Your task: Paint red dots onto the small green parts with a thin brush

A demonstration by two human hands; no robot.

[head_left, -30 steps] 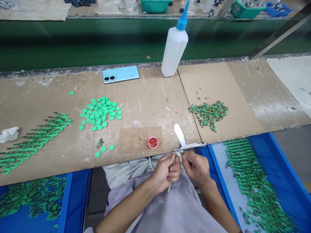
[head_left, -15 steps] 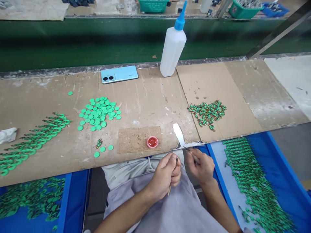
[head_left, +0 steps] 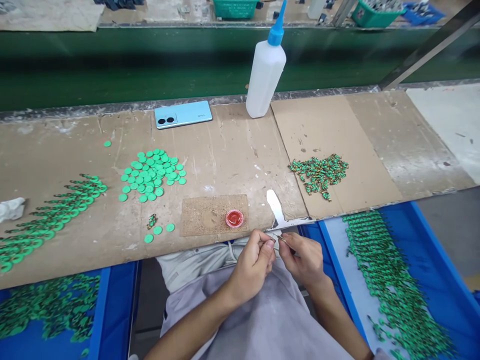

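Observation:
Over my lap, just off the table's front edge, my left hand point(head_left: 254, 262) is closed in a pinch on a thin stick-like piece; most of it is hidden by the fingers. Close beside it, my right hand point(head_left: 305, 257) pinches a thin pointed tool point(head_left: 280, 238), its tip reaching toward the left fingertips. Whether the tip touches the piece I cannot tell. Just beyond the hands, a small pink-rimmed dish point(head_left: 234, 218) of red liquid sits on a brown speckled board point(head_left: 202, 217).
Green discs point(head_left: 150, 172) lie heaped left of centre, with a row of discs bearing dark stems point(head_left: 56, 220) farther left. Small green-and-gold pieces point(head_left: 320, 172) are piled right. A squeeze bottle point(head_left: 265, 80) and a phone point(head_left: 183, 114) stand behind. Blue trays point(head_left: 431, 260) flank my lap.
My hands have come together: the right moved slightly left, and its tool tip now meets the left fingertips' area. The left hand's fingers have shifted their pinch and the hand has turned.

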